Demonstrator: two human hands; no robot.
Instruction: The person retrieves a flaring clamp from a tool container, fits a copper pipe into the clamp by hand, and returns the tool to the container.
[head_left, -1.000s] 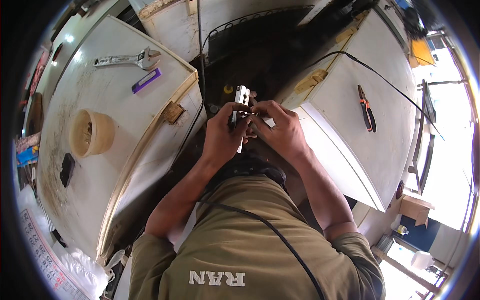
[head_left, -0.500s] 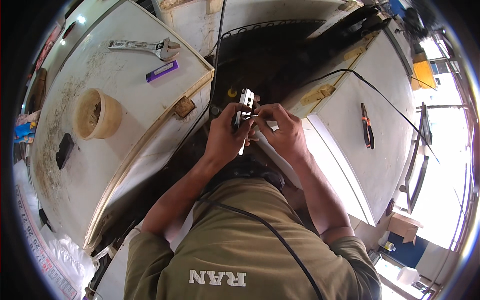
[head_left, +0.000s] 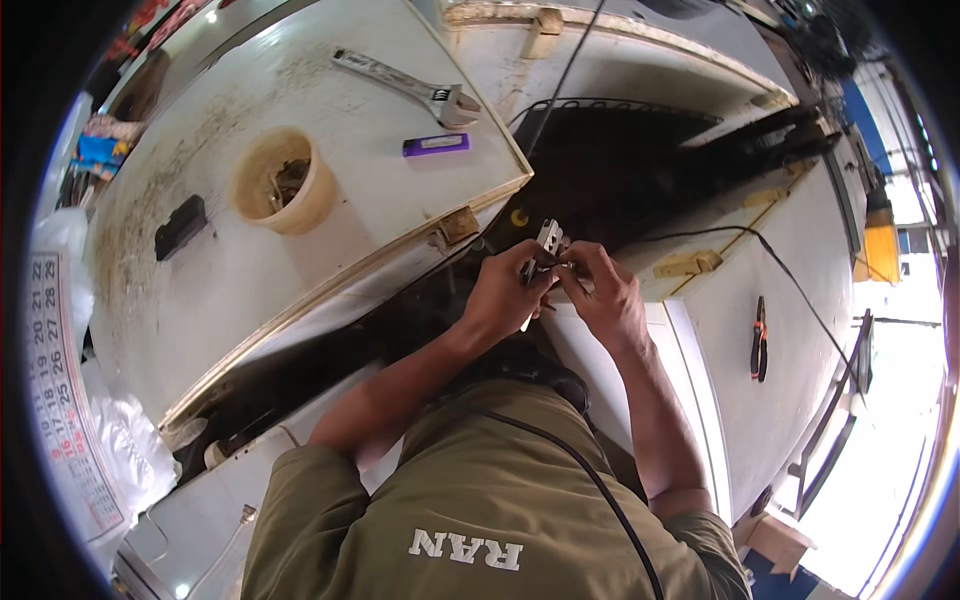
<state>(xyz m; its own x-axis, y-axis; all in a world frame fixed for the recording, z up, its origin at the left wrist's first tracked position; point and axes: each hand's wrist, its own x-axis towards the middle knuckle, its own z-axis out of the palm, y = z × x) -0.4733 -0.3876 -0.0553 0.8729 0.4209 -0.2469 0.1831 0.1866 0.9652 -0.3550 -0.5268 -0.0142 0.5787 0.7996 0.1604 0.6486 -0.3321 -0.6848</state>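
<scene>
My left hand (head_left: 499, 298) is closed around a narrow, silver-white metal piece with holes (head_left: 550, 234), held tilted in front of my body. Its upper end sticks out above the fingers and its lower end shows below them. My right hand (head_left: 606, 300) meets it from the other side, thumb and fingertips pinched together against the piece. Whatever small part sits between those fingertips is too small and covered to make out.
On the left white panel are an adjustable wrench (head_left: 405, 85), a purple box-like item (head_left: 436, 145), a cream tub with scraps (head_left: 322, 195) and a black block (head_left: 181, 227). Orange-handled pliers (head_left: 759, 345) lie on the right panel. A black cable (head_left: 790, 260) crosses there.
The view has turned and shifted, so the panels and tools appear displaced. Both hands still hold the metal piece, which now leans more to the right; the right fingertips remain pinched at it.
</scene>
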